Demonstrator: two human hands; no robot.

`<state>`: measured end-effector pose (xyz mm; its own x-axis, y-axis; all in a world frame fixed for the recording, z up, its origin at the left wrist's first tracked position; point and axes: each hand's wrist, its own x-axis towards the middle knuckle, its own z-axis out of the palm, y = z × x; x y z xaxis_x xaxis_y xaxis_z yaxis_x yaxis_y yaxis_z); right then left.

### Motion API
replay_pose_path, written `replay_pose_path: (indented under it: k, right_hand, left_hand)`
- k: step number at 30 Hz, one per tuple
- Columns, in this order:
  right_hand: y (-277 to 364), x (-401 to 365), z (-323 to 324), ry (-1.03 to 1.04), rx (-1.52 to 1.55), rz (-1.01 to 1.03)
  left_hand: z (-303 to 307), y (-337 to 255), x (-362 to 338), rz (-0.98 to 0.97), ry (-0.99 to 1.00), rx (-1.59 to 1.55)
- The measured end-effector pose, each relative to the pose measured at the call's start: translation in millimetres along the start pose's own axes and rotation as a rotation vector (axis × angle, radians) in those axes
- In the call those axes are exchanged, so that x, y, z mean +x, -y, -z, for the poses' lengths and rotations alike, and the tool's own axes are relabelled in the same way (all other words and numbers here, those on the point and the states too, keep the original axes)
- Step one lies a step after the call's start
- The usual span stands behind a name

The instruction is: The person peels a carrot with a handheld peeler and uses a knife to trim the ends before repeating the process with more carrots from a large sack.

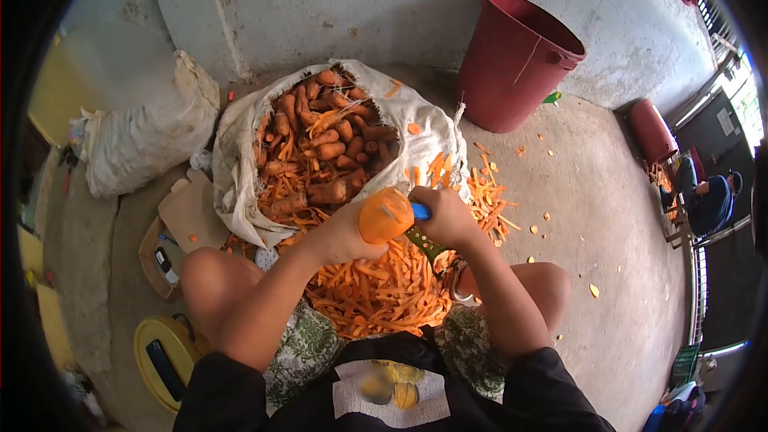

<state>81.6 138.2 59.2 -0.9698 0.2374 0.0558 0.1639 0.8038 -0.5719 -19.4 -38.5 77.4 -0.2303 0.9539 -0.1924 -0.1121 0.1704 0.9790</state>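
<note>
My left hand (346, 234) is closed around a thick, peeled-looking carrot (382, 218), bright orange and held up in front of me. In my right hand (450, 220) is a peeler (421, 211) with a blue handle; its blade lies against the carrot's face, partly hidden by my fingers. Below both hands, a heap of carrot peelings (384, 292) lies on the floor between my legs. Just beyond them, a large white woven sack (240, 152) gapes open, full of unpeeled carrots (328, 144). More peel strips lie on the sack's right edge.
A red bin (512, 64) stands by the wall. At left are a second white sack (152, 136), an open cardboard box (152, 248) and a yellow lid (152, 336) bearing a phone (165, 370). Another person (712, 200) sits far right near a red container (652, 130).
</note>
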Motion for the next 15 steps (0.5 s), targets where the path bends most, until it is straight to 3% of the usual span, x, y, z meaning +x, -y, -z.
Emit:
replay_pose_path:
  k: [4, 6, 8, 9, 10, 12, 14, 15]
  right_hand:
    - [-1, 1, -3, -0.001, 0.023, -0.084]
    - [-15, 7, -13, 0.009, 0.039, -0.155]
    - [-61, 23, -42, 0.118, -0.167, -0.277]
    - [-69, 21, -49, 0.136, -0.117, -0.289]
    - [-75, 21, -54, 0.140, -0.124, -0.285]
    - [-77, 22, -68, 0.216, -0.199, -0.340]
    - [-68, 25, -62, 0.219, -0.191, -0.373]
    - [-64, 26, -55, 0.176, -0.069, -0.452]
  left_hand:
    - [-2, 10, 3, -0.159, -0.080, 0.176]
    - [-7, 13, 3, -0.386, 0.600, 0.317]
    - [-30, 8, 0, -0.289, 0.553, 0.313]
    - [-39, 7, -1, -0.205, 0.487, 0.303]
    - [-33, 9, 1, -0.211, 0.481, 0.300]
    - [-8, 16, 5, -0.192, 0.267, 0.145]
    - [3, 9, -2, -0.198, 0.194, 0.216]
    - [8, 12, -1, -0.221, 0.147, 0.156]
